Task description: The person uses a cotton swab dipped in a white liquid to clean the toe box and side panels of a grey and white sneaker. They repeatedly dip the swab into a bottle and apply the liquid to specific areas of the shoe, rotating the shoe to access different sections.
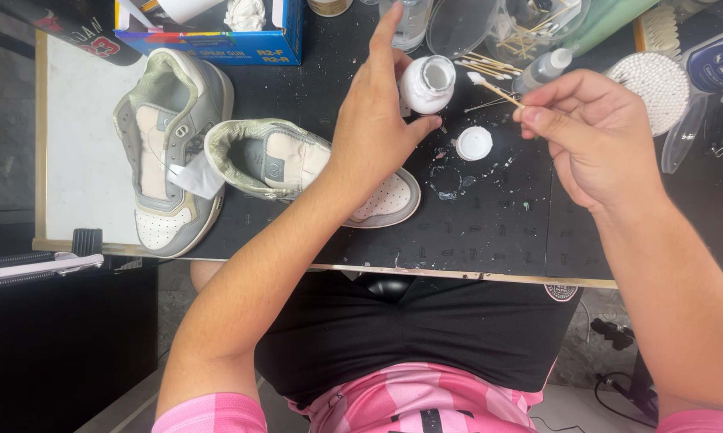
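My left hand grips a small open white paint bottle on the black mat, index finger raised. My right hand pinches a cotton swab whose white tip points toward the bottle's mouth. The bottle's white cap lies on the mat just below it. Under my left wrist sits a grey and white sneaker, with its pair to the left.
A blue cardboard box stands at the back left. A clear tub of swabs, a dropper bottle, a round dish of cotton swabs and loose swabs crowd the back right. Paint spots mark the black mat.
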